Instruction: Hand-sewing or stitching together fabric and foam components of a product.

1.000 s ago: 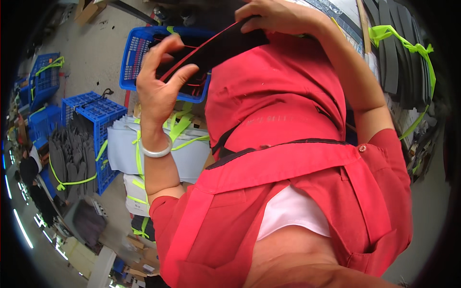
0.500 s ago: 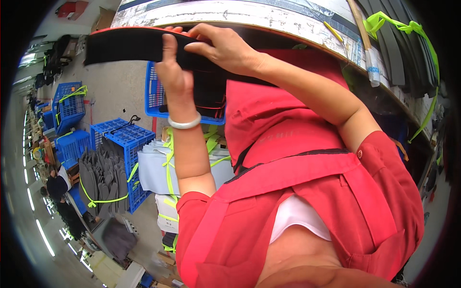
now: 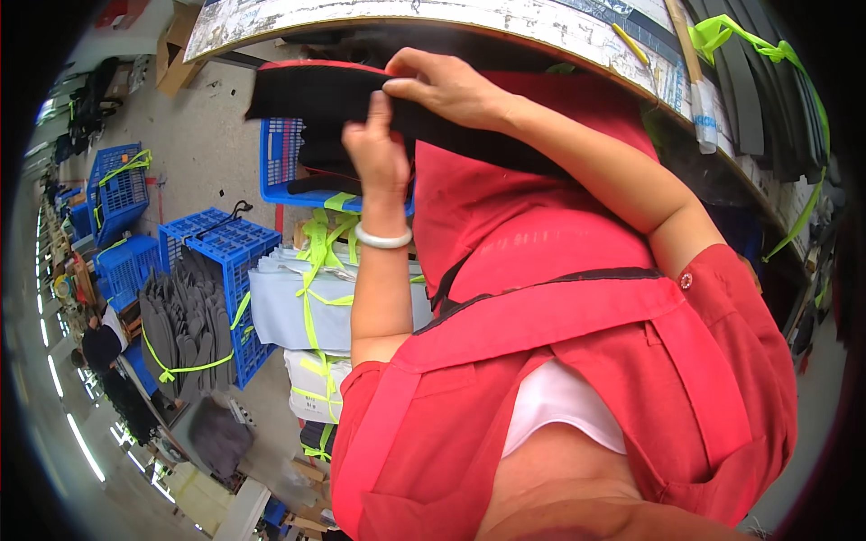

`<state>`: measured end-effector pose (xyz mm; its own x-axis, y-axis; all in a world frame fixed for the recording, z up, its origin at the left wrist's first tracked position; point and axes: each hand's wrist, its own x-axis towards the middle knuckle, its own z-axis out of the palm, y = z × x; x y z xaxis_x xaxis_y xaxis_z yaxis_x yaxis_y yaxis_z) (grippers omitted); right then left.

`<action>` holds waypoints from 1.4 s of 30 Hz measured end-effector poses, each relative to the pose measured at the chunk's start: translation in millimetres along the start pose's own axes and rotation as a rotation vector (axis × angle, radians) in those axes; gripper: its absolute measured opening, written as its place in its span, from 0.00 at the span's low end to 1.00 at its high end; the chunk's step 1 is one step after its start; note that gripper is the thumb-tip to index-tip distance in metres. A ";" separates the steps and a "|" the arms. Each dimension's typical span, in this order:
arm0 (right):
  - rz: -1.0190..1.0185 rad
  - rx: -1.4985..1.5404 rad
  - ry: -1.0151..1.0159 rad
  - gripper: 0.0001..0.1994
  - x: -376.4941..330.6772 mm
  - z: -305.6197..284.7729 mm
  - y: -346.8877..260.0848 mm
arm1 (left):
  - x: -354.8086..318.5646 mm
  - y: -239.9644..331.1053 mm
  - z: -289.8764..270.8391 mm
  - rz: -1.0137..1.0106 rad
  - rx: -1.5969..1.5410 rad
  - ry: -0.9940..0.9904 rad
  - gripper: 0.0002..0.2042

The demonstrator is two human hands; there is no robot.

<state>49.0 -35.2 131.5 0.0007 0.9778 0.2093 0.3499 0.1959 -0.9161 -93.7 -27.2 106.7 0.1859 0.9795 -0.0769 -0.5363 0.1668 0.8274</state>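
The right hand (image 3: 451,90) is clamping the upper edge of a black strip (image 3: 302,97) between thumb and forefinger, its other fingers curling behind the forefinger. The right forearm (image 3: 595,149) is slanting from the elbow at the person's right side across the red apron (image 3: 541,212), with the wrist lying nearly in line with it. The left forearm (image 3: 379,302) is standing almost upright in the view, a pale bracelet (image 3: 383,238) circling its wrist. The left hand (image 3: 379,167) is bringing one digit straight up over the strip's near face, just below the right fingertips; its remaining fingers are blurring or hiding, so whether it is gripping the strip is impossible to tell. The strip, showing red along its top edge, is spanning the space before the apron, one end passing beneath the right hand and forearm, the other jutting out to the left. It is overlapping a blue basket (image 3: 281,200) in the view, while the pale tabletop (image 3: 361,20) is lying beyond it.
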 end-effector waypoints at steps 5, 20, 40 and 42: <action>0.020 -0.168 -0.072 0.12 -0.4 -17.1 9.6 | -6.3 4.8 8.9 -0.091 -0.144 0.003 0.11; 0.058 -0.108 -0.095 0.15 -13.1 -9.8 11.8 | -17.4 -10.8 0.1 -0.045 -0.066 0.069 0.13; -0.057 -0.423 -0.617 0.12 -17.2 -12.9 -18.6 | -14.9 29.0 -64.7 -0.429 0.260 -0.261 0.10; -0.119 -0.451 -0.656 0.11 -15.0 -7.7 -20.6 | -9.7 26.9 -76.0 -0.407 0.512 -0.468 0.09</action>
<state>49.0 -54.4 149.8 -0.5621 0.8236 -0.0750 0.6573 0.3899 -0.6449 -172.5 -23.7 87.4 0.6723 0.6853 -0.2800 0.0704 0.3173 0.9457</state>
